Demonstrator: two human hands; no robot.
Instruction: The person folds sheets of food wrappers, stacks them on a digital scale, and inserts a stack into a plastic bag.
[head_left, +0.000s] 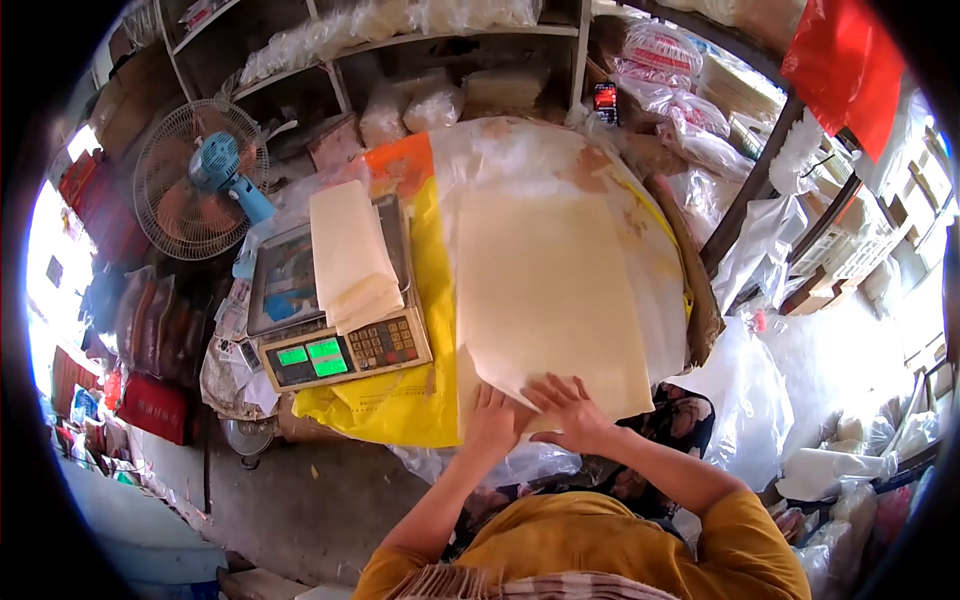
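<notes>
A large cream-coloured sheet (pixel 550 290), paper or some thin sheet food, lies flat in front of me. I cannot tell whether it is one sheet or a stack. A crease or raised flap shows near its front left edge. My left hand (pixel 493 420) rests at that edge beside the crease, fingers stretched forward. Close by, my right hand (pixel 572 412) lies on the front edge with its fingers spread. To the left, a folded bundle of similar cream sheets (pixel 350 250) sits on a digital weighing scale (pixel 390 342) with a lit green display.
Yellow plastic sheeting (pixel 400 405) and whitish plastic (pixel 500 150) cover the work surface. A blue desk fan (pixel 215 160) stands at the back left. Shelves (pixel 420 42) with bagged goods line the back. A phone (pixel 605 100) stands at the back right, near more bags (pixel 690 130).
</notes>
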